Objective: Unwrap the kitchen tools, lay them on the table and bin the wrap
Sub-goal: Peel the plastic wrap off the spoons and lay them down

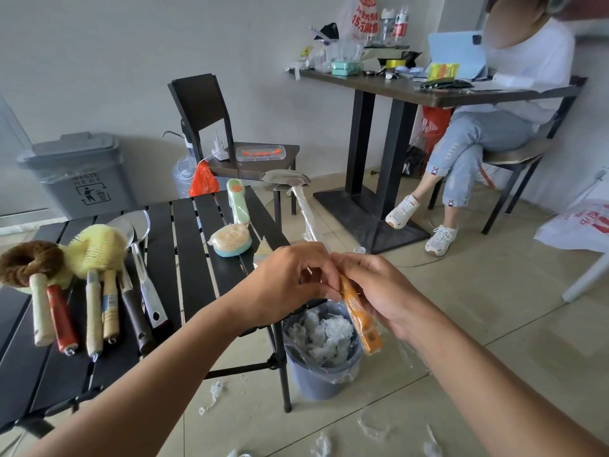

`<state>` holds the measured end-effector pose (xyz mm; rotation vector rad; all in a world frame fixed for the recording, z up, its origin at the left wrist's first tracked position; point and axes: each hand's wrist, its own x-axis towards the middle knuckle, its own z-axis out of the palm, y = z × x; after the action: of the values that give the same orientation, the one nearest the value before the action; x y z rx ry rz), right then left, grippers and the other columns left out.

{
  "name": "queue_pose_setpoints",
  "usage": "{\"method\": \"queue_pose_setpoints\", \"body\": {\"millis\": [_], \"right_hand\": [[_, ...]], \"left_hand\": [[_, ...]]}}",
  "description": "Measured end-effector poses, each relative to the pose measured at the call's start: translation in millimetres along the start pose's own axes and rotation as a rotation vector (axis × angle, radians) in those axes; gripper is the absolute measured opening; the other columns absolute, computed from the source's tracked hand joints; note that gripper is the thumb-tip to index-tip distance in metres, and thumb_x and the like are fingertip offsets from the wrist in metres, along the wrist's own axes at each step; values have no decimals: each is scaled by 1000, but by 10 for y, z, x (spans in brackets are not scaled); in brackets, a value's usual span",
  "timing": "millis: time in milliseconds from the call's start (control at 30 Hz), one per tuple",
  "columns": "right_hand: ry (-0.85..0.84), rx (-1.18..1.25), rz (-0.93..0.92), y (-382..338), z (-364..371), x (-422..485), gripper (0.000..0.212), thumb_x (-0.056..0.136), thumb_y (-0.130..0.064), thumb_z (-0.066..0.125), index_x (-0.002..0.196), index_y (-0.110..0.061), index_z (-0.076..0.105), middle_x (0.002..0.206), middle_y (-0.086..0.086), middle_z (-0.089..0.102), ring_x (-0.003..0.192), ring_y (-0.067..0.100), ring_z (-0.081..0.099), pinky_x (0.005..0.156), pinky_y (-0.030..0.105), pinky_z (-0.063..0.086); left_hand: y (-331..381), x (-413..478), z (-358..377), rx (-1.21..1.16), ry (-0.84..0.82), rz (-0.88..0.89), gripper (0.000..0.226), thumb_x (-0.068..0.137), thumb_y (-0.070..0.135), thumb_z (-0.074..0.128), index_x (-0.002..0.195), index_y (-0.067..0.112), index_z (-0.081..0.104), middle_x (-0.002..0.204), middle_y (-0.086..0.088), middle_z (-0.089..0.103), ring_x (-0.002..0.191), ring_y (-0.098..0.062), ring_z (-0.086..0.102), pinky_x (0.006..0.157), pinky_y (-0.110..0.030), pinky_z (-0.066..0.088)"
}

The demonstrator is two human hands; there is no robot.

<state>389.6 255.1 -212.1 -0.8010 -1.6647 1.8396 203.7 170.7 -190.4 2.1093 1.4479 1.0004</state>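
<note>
While both hands are meeting above the small bin [313, 380], the person is holding a metal spatula [286, 180] out in front. Its blade is pointing up and away, and its orange handle [361, 321] is slanting down toward the bin's mouth. The right hand [382, 291] is gripping the orange handle, fingers curled round it. The left hand [290, 278] is curling its fingers and thumb where the shaft meets the handle. Whether it is pinching the shaft itself or only the cling film [308, 222] is not clear. The film is clinging round the shaft, crinkled and shiny.

The bin, lined with a clear bag, is holding a heap of crumpled wrap [324, 331]. It is standing on the floor just beside a leg of the black slatted table [194, 275]. Loose scraps of film [214, 390] are lying on the tiles near it.

On the table's left part, bare tools are lying side by side, among them a brown brush [26, 262], a yellow brush [95, 245] and a steel utensil [146, 285]. Nearer the far right corner, a green-handled brush [238, 202] and a round scourer [230, 240] are lying in clear wrap. A grey lidded waste bin [79, 173] is standing by the wall beyond the table, and another person [494, 127] is sitting at a second table
</note>
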Motion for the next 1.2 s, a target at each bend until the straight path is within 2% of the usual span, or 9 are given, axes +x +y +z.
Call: {"method": "queue_pose_setpoints", "body": {"millis": [67,167,333,467,633,767,833,967,1200], "right_hand": [[17,-6,8,-13,-22,17,47,88,-59,71,95,-14,81,85,17,71,76,22,70,78,35,62],[26,49,19,-40,-51,28,38,93,-54,71,77,-20,79,66,-1,63,58,9,58,54,20,49],[25,58,-2,-18,-48,40,38,97,-50,70,80,-18,79,65,-2,65,57,8,63,52,16,49],[28,31,4,2,-46,35,38,97,-53,70,89,-18,82,72,2,72,59,11,68,54,20,54],[48,24,12,-4,-47,46,36,95,-53,72,93,-18,82,78,5,73,67,16,73,60,25,59],[74,41,7,0,-64,58,40,92,-52,74,90,-12,79,80,11,67,72,26,72,65,31,62],[99,-29,-27,21,-64,75,43,94,-54,72,91,-12,78,81,11,69,76,28,73,73,37,65],[142,-178,-89,49,-77,90,33,101,-54,67,92,-25,80,77,1,74,78,24,76,86,48,66],[209,-350,-141,55,-88,86,24,104,-54,61,95,-40,77,84,-5,80,81,14,79,82,39,68]], "left_hand": [[11,-11,-49,-30,-21,18,9,90,19,85,94,18,76,103,7,71,100,-18,70,85,-24,53],[16,-42,-99,-119,-33,24,8,93,15,81,95,14,73,106,2,75,107,-24,72,94,-28,55],[52,-38,-58,-161,-48,-36,12,92,20,83,99,16,75,99,3,76,91,-21,73,83,-29,58],[88,-29,6,-91,-72,6,16,85,21,90,96,20,78,98,8,72,83,-22,69,73,-35,59],[113,-41,-35,-208,-125,37,10,91,9,83,94,7,74,102,3,74,93,-21,72,82,-23,55],[113,-65,-15,-344,-132,-30,9,95,6,77,98,0,71,98,-8,78,92,-31,76,88,-42,63],[118,-69,16,-291,-124,-68,9,95,10,78,101,5,73,96,-7,78,88,-29,76,86,-46,64],[157,-57,101,-52,-113,-28,12,90,17,85,98,23,77,99,8,76,91,-18,74,81,-36,61],[182,-93,173,-40,-80,-2,10,93,7,78,94,15,74,101,12,71,96,-16,70,84,-33,58]]}}
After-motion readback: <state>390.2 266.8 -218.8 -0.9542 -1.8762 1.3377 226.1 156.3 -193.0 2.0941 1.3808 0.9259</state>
